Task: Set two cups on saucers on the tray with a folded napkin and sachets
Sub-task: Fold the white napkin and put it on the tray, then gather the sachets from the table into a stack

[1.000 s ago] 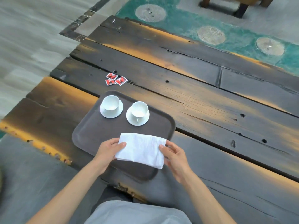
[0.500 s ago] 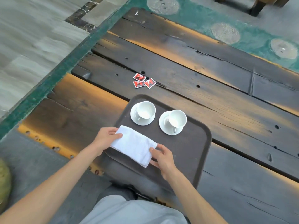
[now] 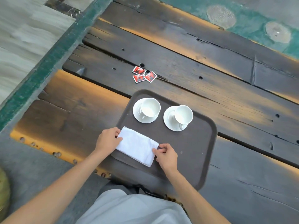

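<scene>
A dark brown tray [image 3: 199,147] lies on the wooden table. On its far half stand two white cups, each on a white saucer: the left cup [image 3: 150,107] on its saucer [image 3: 137,116], the right cup [image 3: 184,114] on its saucer [image 3: 169,122]. A folded white napkin [image 3: 137,146] lies on the tray's near left corner. My left hand [image 3: 107,139] pinches the napkin's left end and my right hand [image 3: 165,155] pinches its right end. Three red sachets [image 3: 144,75] lie on the table beyond the tray.
The table [image 3: 210,75] is made of dark, worn planks with gaps and holes. Its left edge drops to a green-bordered floor [image 3: 40,65]. A green rug with pale round patterns [image 3: 252,21] lies beyond the far edge. My lap in grey cloth [image 3: 134,209] is below.
The napkin has shifted from the tray's near middle to its near left corner, both hands still on its ends. The camera has swung left, so the tray appears further right.
</scene>
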The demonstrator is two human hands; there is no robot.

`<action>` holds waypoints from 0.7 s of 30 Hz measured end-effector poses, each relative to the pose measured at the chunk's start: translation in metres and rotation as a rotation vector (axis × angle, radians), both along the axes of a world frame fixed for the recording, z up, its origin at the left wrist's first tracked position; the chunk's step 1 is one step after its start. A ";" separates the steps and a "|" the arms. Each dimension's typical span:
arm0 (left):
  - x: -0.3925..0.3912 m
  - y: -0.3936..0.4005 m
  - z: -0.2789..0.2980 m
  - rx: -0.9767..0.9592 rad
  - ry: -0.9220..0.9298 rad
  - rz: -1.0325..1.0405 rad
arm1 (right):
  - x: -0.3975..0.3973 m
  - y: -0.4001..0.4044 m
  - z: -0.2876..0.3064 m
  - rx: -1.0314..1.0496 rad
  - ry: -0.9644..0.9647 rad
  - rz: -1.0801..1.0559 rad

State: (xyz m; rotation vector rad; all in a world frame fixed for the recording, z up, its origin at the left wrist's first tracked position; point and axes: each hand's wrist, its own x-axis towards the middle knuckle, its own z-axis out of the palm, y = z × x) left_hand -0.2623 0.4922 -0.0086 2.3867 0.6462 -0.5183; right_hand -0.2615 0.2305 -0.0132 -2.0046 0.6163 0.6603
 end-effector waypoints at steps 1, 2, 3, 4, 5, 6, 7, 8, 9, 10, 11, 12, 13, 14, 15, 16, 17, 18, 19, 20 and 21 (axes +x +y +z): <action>0.001 0.000 0.001 0.033 -0.002 -0.028 | 0.001 0.000 0.002 -0.001 0.000 0.011; 0.002 0.000 0.002 0.064 -0.007 -0.055 | 0.002 0.000 0.004 -0.003 -0.004 0.023; 0.004 0.000 0.005 0.089 -0.018 -0.077 | 0.004 -0.001 0.008 -0.007 -0.019 0.035; 0.006 0.001 0.008 0.103 -0.034 -0.089 | 0.006 -0.003 0.012 -0.010 -0.042 0.046; 0.009 0.003 0.011 0.104 -0.051 -0.089 | 0.010 -0.004 0.018 -0.010 -0.073 0.054; 0.014 0.006 0.014 0.092 -0.067 -0.081 | 0.015 -0.005 0.025 -0.005 -0.107 0.058; 0.020 0.010 0.018 0.071 -0.081 -0.072 | 0.022 -0.005 0.032 0.004 -0.139 0.060; 0.027 0.014 0.022 0.047 -0.096 -0.063 | 0.030 -0.004 0.041 0.013 -0.169 0.064; 0.035 0.017 0.027 0.021 -0.111 -0.053 | 0.040 -0.003 0.049 0.021 -0.199 0.070; 0.044 0.021 0.031 -0.004 -0.127 -0.041 | 0.051 -0.001 0.058 0.029 -0.229 0.074; 0.054 0.024 0.035 -0.027 -0.142 -0.027 | 0.063 0.001 0.066 0.037 -0.258 0.076; 0.065 0.027 0.040 -0.045 -0.157 -0.016 | 0.076 0.004 0.074 0.044 -0.285 0.081; 0.075 0.030 0.044 -0.059 -0.172 -0.010 | 0.089 0.007 0.080 0.050 -0.309 0.089; 0.086 0.033 0.048 -0.076 -0.188 -0.012 | 0.103 0.011 0.086 0.053 -0.330 0.101; 0.097 0.036 0.051 -0.102 -0.205 -0.022 | 0.116 0.015 0.091 0.052 -0.346 0.113; 0.108 0.038 0.055 -0.136 -0.217 -0.034 | 0.130 0.019 0.094 0.044 -0.363 0.124; 0.120 0.040 0.058 -0.173 -0.221 -0.042 | 0.145 0.023 0.097 0.034 -0.384 0.133; 0.132 0.042 0.061 -0.211 -0.220 -0.040 | 0.159 0.027 0.098 0.026 -0.404 0.143; 0.143 0.043 0.064 -0.252 -0.220 -0.026 | 0.174 0.031 0.098 0.020 -0.417 0.154; 0.154 0.044 0.066 -0.300 -0.224 -0.001 | 0.187 0.036 0.098 0.015 -0.420 0.167; 0.165 0.044 0.068 -0.346 -0.232 0.032 | 0.200 0.041 0.096 0.010 -0.419 0.179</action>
